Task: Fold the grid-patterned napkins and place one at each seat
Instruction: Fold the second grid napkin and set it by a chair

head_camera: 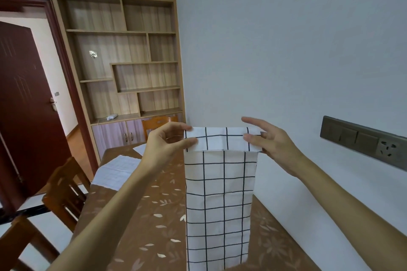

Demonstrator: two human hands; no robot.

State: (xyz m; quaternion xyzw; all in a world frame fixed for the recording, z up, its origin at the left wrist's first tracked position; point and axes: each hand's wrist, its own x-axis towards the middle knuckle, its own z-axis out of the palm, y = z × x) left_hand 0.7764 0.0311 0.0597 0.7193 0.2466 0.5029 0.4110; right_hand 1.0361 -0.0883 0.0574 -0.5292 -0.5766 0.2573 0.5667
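We are holding the grid napkin [220,193] up above the table [154,215], our left hand [163,147] and right hand [275,147] each pinching a top corner of its turned-over edge. Its long axis is hanging straight down below both grips (neither hand is nearer).

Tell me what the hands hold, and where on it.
The grid-patterned napkin: left hand and right hand pinch opposite ends of its folded top edge; the rest hangs.

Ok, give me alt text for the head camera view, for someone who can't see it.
The left hand and right hand hold up a grid-patterned napkin by its folded-over top edge, above a brown table. A second napkin lies at its left edge.
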